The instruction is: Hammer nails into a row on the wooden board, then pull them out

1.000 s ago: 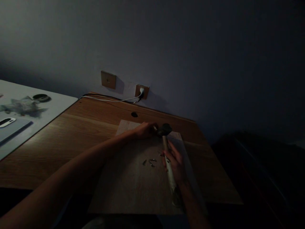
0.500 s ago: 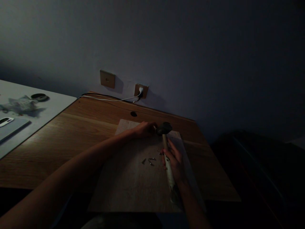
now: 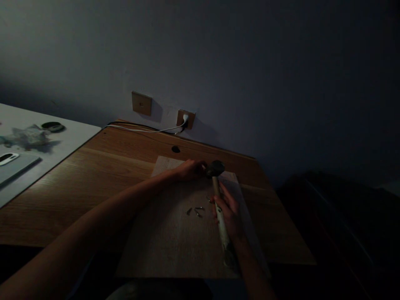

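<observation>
My right hand (image 3: 228, 210) is wrapped round the pale, worn handle of a hammer (image 3: 221, 225). The dark hammer head hangs over the far part of a light wooden board (image 3: 175, 241). Just left of the head, my left hand (image 3: 191, 170) rests at the board with its fingers pinched together. Whatever those fingers hold is too dark and small to make out. Several small silvery screws (image 3: 198, 213) lie loose on the board, nearer to me than my left hand. One more screw (image 3: 208, 199) lies close beside my right fingers.
The board lies on a brown wooden desk (image 3: 103, 166) against the wall. A white cable (image 3: 140, 131) runs to a wall socket (image 3: 185, 119). On the white table (image 3: 78, 132) at left are a crumpled plastic bag (image 3: 29, 136), a dark round object (image 3: 53, 126) and a grey flat box (image 3: 18, 168).
The hammer head has shifted very slightly left. Both hands keep nearly the same place and grip, and the screws lie as before.
</observation>
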The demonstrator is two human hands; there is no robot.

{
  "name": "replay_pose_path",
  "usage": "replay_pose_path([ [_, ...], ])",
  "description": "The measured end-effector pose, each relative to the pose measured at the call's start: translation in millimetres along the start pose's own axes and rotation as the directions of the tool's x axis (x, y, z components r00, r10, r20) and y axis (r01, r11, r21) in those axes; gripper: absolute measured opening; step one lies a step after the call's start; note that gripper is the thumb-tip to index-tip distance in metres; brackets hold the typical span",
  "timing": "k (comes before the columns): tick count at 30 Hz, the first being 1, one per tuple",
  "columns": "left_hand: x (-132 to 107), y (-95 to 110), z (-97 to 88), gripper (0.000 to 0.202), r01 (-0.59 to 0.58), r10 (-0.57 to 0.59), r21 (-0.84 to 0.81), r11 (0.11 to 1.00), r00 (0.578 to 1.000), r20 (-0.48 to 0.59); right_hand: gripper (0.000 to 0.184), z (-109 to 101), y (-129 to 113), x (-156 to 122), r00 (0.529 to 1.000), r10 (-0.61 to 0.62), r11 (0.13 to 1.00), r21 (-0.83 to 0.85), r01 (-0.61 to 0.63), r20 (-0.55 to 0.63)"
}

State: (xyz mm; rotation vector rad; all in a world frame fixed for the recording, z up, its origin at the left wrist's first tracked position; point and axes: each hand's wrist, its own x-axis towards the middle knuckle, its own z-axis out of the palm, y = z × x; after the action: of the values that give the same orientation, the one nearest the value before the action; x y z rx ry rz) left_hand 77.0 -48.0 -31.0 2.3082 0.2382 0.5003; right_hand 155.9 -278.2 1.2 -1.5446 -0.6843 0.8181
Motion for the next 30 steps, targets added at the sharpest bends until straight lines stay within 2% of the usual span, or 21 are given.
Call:
replay_pose_path([
  [10, -0.3, 1.8, -1.5, 0.053, 0.007, -0.007, 0.031, 0.999, 1.0, 0.006, 0.084, -0.5, 0.2, -1.5, 1.0, -0.006, 1.0, -0.022, 0.006, 0.005],
  [17, -1.4, 4.8, -1.6, 0.048, 0.014, -0.013, 0.027, 1.0, 1.0, -0.018, 0.081, -0.1, 2.2, -0.8, 1.0, 0.011, 0.999, -0.039, -0.01, 0.007],
  [30, 0.4, 3.5, -1.8, 0.047, 0.036, -0.035, 0.044, 0.998, 0.999, -0.012, 0.079, -0.2, 4.8, 0.3, 0.999, -0.034, 0.998, -0.047, 0.035, 0.015],
])
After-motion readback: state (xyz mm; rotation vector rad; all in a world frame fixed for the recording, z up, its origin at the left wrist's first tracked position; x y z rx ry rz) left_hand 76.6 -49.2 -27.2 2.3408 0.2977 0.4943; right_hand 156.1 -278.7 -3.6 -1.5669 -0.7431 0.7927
